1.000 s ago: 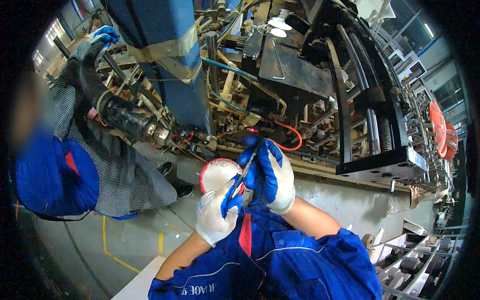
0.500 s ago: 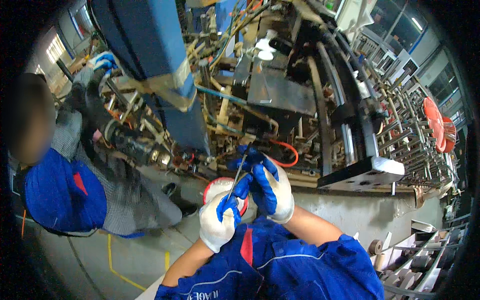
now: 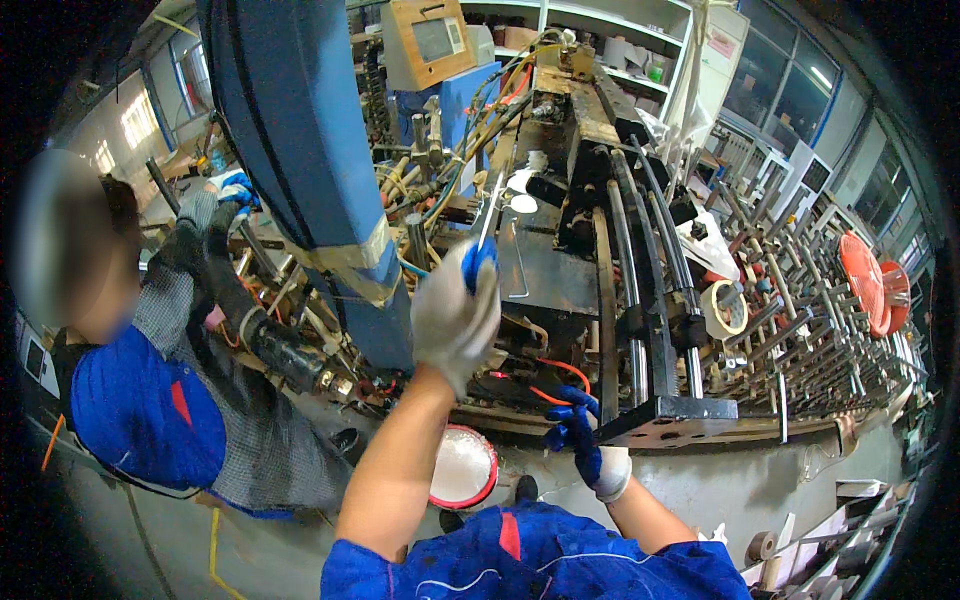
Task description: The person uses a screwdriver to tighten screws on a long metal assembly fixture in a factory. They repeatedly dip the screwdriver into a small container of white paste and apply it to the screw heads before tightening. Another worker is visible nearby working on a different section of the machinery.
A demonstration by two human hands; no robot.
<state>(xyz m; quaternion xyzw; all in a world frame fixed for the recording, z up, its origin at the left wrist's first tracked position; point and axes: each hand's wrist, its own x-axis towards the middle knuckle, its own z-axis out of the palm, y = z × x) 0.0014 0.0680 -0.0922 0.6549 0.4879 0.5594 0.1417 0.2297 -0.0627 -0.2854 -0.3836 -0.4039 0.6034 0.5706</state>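
My left hand (image 3: 455,312), in a white glove with blue fingertips, is raised against the machine and grips a thin light-coloured stick-like tool (image 3: 487,215) that points up over a dark metal plate (image 3: 545,270). My right hand (image 3: 588,452), in a blue and white glove, rests with curled fingers on the machine's front edge beside a black bracket (image 3: 665,415) and an orange cable (image 3: 560,368); it seems to hold nothing. A round red-rimmed tub (image 3: 462,468) of white stuff sits below, under my left forearm.
A co-worker in a blue vest and grey checked sleeves stands at the left, with a blue-gloved hand (image 3: 236,190) reaching into the machine. A big blue column (image 3: 300,150) rises ahead. A tape roll (image 3: 725,306), red reels (image 3: 866,280) and metal racks lie to the right.
My left hand has risen from the red-rimmed tub up to the machine with the thin tool. My right hand has let go of the tool and dropped to the machine's front edge.
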